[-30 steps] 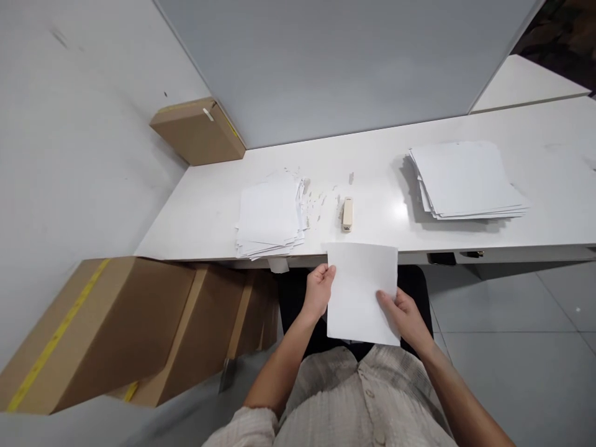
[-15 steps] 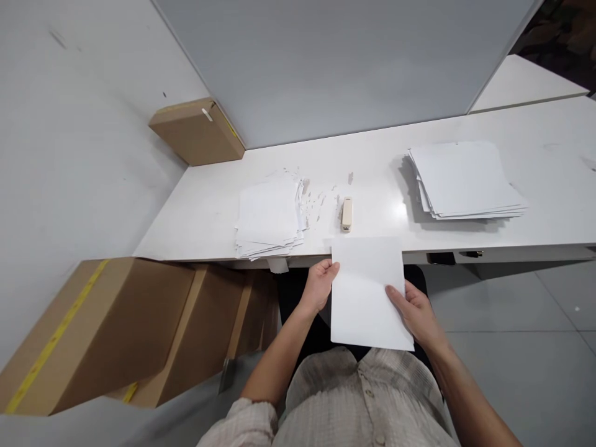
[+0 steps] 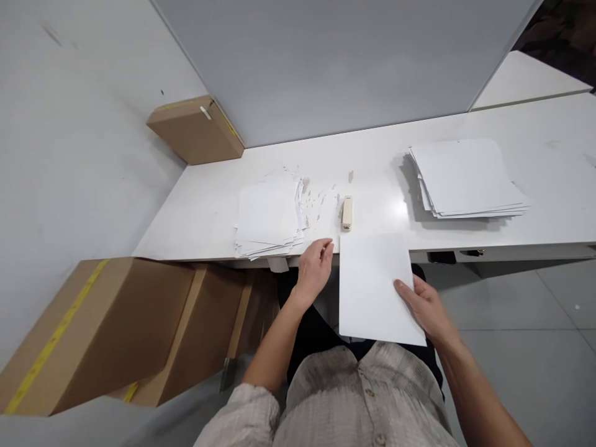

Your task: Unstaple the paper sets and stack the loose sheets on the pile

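Observation:
My right hand (image 3: 428, 307) grips the right edge of a white paper sheet (image 3: 375, 292), thumb on top and fingers beneath. The paper lies over the desk's front edge and reaches towards my lap; whether it is one sheet or several I cannot tell. My left hand (image 3: 315, 268) is just left of the paper, apart from it, fingers loosely bent with a small gap at the thumb and nothing held. Just beyond the paper's far edge a small cream stapler (image 3: 347, 213) rests on the desk.
An uneven paper stack (image 3: 267, 214) lies on the left of the white desk (image 3: 377, 167), a second paper stack (image 3: 465, 177) on the right. A cardboard box (image 3: 195, 130) leans in the back corner. Larger cardboard boxes (image 3: 116, 335) stand at lower left. A grey panel (image 3: 344, 68) borders the back.
My left hand has let go of the paper's left edge and moved slightly away from it. My right hand has shifted the paper a little to the right.

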Tool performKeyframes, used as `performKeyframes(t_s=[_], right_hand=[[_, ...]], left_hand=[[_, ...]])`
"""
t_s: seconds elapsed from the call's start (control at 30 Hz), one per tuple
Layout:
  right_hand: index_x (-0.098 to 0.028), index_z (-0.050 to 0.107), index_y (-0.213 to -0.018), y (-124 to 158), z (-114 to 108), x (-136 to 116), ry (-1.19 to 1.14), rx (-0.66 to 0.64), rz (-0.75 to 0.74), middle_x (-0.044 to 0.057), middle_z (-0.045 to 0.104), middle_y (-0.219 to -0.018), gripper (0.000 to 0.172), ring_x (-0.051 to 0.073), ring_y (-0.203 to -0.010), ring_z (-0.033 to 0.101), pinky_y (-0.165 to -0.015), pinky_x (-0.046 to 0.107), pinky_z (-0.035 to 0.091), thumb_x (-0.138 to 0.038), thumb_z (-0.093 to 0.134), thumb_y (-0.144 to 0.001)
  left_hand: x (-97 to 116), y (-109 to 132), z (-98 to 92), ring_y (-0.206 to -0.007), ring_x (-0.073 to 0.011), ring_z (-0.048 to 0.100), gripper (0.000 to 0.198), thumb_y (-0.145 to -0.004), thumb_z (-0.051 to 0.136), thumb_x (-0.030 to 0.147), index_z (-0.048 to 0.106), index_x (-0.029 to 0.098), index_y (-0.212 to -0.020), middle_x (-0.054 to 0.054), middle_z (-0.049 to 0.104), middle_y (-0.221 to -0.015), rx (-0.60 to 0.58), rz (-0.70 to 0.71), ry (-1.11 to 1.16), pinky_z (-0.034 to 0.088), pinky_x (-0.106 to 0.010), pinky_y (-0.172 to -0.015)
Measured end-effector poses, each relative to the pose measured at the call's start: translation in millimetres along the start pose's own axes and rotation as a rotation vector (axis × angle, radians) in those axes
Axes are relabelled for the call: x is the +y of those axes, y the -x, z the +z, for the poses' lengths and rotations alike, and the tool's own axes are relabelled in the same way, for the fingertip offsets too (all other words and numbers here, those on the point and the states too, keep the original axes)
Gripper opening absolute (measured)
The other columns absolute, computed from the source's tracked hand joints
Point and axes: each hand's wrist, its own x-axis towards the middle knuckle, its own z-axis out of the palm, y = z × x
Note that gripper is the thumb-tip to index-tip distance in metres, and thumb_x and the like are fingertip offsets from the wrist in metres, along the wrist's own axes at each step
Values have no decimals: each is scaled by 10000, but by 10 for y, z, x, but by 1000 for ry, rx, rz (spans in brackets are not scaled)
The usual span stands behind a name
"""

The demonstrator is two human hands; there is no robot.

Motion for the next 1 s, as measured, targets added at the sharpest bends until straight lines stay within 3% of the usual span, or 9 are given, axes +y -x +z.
performKeyframes(t_s=[0.1, 0.2, 0.47, 1.0], right_hand=[[-217, 575, -1198, -62, -16, -28, -20, 17, 6, 62, 718, -978, 517, 235, -733, 684, -596, 324, 541, -460, 655, -749], [-208, 584, -1191, -127, -11, -27, -20, 16, -2, 61, 726, -942, 523, 234, -711, 685, -595, 325, 539, -460, 661, -740], [-217, 580, -1201, -123, -35, -55, 2, -14, -15, 51, 725, -954, 512, 222, -726, 683, -609, 308, 531, -454, 653, -753], [-194, 609, -1150, -245, -9, -143, 36, 60, -31, 57, 729, -916, 483, 227, -694, 683, -582, 312, 536, -457, 649, -746]], left_hand=[[-57, -280, 40, -1004, -192, 554, 320, -915, 373, 278, 555, 165, -1152, -109, 610, -1099, -18, 265, -122, 422, -334, -899], [-145, -497, 132, -1045, -185, 533, 354, -928, 314, 227, 495, 158, -1224, -116, 584, -1128, -77, 366, -131, 425, -340, -921], [-206, -576, 153, -1062, -172, 524, 387, -920, 300, 168, 467, 205, -1267, -89, 582, -1134, -144, 359, -74, 418, -330, -934], [-203, -597, 167, -1079, -188, 511, 500, -835, 311, 46, 504, 230, -1258, -36, 594, -1213, -225, 381, -149, 394, -341, -914]])
